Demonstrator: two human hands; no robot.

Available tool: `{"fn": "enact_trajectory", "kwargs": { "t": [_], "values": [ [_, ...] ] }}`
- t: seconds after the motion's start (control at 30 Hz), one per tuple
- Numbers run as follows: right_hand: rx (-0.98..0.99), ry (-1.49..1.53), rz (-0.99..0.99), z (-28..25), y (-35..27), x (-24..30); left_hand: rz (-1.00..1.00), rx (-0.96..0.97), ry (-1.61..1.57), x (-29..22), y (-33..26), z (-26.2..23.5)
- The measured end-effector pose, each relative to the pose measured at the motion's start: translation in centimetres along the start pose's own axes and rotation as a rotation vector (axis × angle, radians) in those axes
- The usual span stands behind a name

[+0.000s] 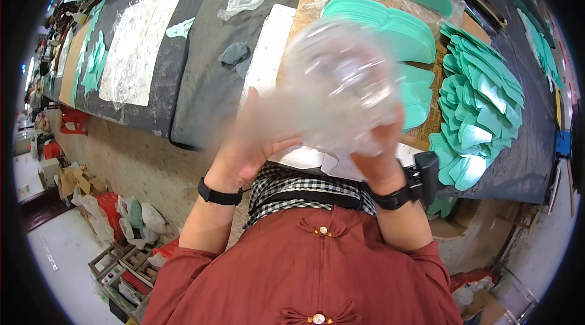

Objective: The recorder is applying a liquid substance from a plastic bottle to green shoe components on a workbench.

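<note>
Beyond our left hand [245, 151], whose grip we cannot tell, and nearer our right hand [379, 153], which holds it, is clear plastic film [344, 66], its long axis blurred.

Cannot make out the outline or folds of the clear, shiny plastic film [347, 84], smeared by motion. Cannot separate the upper fingers of the bare, blurred left hand [241, 151]. Cannot see most fingers of the bare right hand [382, 154], lost against the film. Lose part of the lowest mint-green, round-edged flat stack [417, 99] behind them, and the dark red buttoned shirt [280, 264] past the lower edge.
</note>
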State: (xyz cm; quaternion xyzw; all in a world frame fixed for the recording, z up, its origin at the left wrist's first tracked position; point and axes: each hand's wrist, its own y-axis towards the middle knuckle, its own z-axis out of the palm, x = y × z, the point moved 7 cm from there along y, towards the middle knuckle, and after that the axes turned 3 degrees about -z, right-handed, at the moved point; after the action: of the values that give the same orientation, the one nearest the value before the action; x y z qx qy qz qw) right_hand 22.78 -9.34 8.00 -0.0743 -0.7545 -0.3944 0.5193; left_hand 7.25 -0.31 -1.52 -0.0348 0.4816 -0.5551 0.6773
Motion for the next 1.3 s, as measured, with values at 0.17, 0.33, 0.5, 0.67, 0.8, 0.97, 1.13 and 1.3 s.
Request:
{"fn": "enact_trajectory", "kwargs": {
  "t": [0.17, 0.33, 0.5, 0.67, 0.8, 0.97, 1.13, 1.3],
  "values": [
    [0.284, 0.082, -0.097, 2.9, -0.4, 1.8, 0.298, 0.242, 0.042, -0.5, -0.7, -0.8],
    [-0.148, -0.002, 0.144, -8.1, -2.3, -2.5, -0.029, 0.033, -0.061, -0.1, 0.2, 0.4],
    [-0.329, -0.166, 0.086, -12.3, -2.1, -2.6, 0.024, 0.03, 0.039, 0.3, 0.5, 0.2],
    [-0.055, -0.193, -0.067, -2.8, 0.3, 0.1, 0.125, -0.029, 0.307, 1.6, 1.6, -1.3],
    [0.074, -0.117, -0.111, 1.2, 1.9, 0.1, 0.128, -0.152, 0.299, 1.3, 1.1, 0.6],
    [-0.027, -0.007, -0.017, -2.0, 4.5, -1.9, 0.118, -0.105, 0.435, 2.2, 1.9, -0.4],
    [0.034, 0.035, -0.017, 1.8, 3.8, -1.1, 0.161, -0.16, 0.421, 1.8, 2.0, 0.3],
    [0.064, -0.143, -0.03, -0.7, 3.7, -1.7, 0.138, -0.131, 0.409, 2.0, 1.7, -0.1]
  ]
}}
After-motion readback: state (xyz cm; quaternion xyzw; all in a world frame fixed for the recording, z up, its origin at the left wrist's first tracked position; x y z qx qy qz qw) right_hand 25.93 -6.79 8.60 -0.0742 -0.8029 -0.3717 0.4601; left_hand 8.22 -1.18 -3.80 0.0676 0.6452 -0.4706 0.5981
